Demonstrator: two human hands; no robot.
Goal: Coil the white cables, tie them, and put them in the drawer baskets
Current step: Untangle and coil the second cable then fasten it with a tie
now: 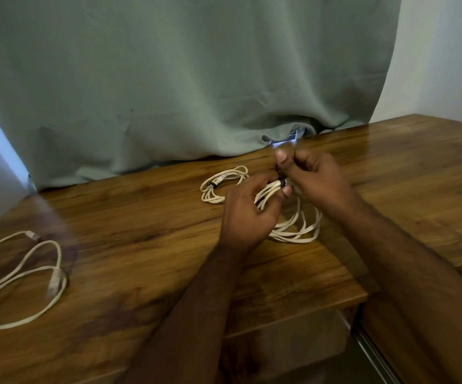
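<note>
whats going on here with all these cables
A person is tying a coiled white cable on a wooden table. The left hand grips the coil; the right hand pinches a black tie around it. A tied cable lies behind, and a loose cable waits at left.

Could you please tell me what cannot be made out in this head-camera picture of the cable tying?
- Black tie on the held cable: head view, both hands' fingers cover it, so whether it is fastened is unclear.
- Loose cable: cut off by the left edge.
- Drawer under the table: contents blurred and dark; no baskets can be made out.
- Left hand and right hand: motion-blurred fingertips.
</note>
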